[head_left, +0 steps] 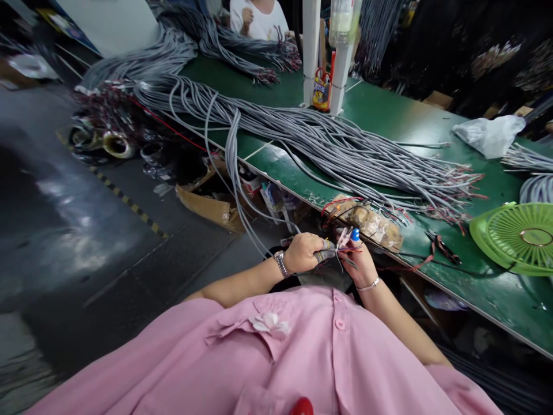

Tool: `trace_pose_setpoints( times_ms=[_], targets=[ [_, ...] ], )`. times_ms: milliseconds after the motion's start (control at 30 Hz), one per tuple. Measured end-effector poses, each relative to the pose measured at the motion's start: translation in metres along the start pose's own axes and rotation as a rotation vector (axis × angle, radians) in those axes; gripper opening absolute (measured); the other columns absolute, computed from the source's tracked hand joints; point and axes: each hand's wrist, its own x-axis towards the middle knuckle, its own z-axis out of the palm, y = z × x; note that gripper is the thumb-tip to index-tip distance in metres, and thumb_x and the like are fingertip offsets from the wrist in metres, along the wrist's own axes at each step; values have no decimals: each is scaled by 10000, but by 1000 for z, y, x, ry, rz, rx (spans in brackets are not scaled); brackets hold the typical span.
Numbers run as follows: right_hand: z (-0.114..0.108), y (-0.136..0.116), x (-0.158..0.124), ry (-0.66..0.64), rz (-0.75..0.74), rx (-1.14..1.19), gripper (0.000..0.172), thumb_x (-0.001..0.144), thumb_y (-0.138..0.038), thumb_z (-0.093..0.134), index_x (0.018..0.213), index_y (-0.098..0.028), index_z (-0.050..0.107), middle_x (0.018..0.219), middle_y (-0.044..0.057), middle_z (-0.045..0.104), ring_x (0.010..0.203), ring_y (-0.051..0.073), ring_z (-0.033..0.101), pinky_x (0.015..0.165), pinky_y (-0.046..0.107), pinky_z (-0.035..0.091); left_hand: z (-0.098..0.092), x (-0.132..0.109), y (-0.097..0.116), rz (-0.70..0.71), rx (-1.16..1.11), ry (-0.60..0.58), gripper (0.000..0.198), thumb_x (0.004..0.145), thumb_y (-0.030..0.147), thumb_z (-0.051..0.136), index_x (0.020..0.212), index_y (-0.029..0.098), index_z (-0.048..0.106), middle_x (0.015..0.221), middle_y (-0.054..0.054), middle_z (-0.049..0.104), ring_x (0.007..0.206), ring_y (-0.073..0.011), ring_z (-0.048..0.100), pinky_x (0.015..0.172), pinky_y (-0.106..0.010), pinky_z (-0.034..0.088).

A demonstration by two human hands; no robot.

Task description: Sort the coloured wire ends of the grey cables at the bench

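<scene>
My left hand [305, 252], with a metal watch at its wrist and grey coverings on its fingers, is closed around the end of a grey cable [247, 222]. Thin coloured wires [352, 250] fan out from that end between my two hands. My right hand [362, 264] wears a blue cover on one fingertip and pinches these wires. A small pale pink piece [344, 237] sits at its fingers; its kind is too small to make out. Several lengths of cable hang from the table's edge down to my left hand.
A thick bundle of grey cables [302, 129] lies along the green table [401, 118]. Near its front edge are a taped brown block [374, 225], pliers [444, 249] and a green fan [518, 236]. A white post [310, 52] stands behind. Across the table is another person [259, 20].
</scene>
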Motion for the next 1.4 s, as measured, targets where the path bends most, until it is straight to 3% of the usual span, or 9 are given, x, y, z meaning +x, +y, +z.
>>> trace_pose_setpoints(
  times_ms=[300,433,633,867,1067,1233,1400],
  targets=[
    [10,-4,-4,47,-3,69,455,708,-560,760,630,-195,499,520,-66,379,448,65,265,409,221,236,8,-1,-1,-20,8,-69,363,920,370,518,620,174,580,552,-13,563,533,-126,520,571,-252,387],
    [6,-2,-5,60,44,71,458,728,-639,694,684,-207,549,552,-40,461,432,71,301,401,221,236,5,-1,1,-26,-6,-64,321,914,368,536,671,173,615,563,-10,578,537,-126,530,568,-250,389],
    [-11,4,-14,-23,78,19,578,788,-775,486,870,-218,618,710,2,572,454,74,321,391,219,255,-15,-14,15,44,-66,-35,330,927,375,536,682,168,614,543,-10,572,512,-116,522,560,-248,391],
    [-17,5,-18,-36,101,46,489,808,-697,554,777,-209,532,773,10,606,452,61,276,365,205,171,-45,-49,33,51,-126,54,246,904,304,560,697,175,591,550,-7,572,525,-111,542,565,-244,405],
    [-17,-4,-26,-134,165,-52,475,804,-654,586,824,-182,629,713,5,578,449,52,182,375,203,96,-51,-47,41,26,-18,207,153,870,291,636,778,170,621,613,-20,642,558,-118,574,598,-249,440],
    [-21,-13,-49,-434,342,-212,546,797,-656,599,787,-117,686,469,-64,347,448,50,138,410,211,90,-36,-42,44,59,-22,150,222,875,311,618,707,168,603,613,-31,646,570,-124,589,594,-257,448],
    [-20,-18,-59,-426,294,-328,337,712,-467,773,763,-147,680,588,-22,542,450,37,224,427,211,131,-26,-41,44,68,-65,71,234,890,354,591,745,175,633,619,-34,647,574,-125,597,597,-252,455]
  ],
)
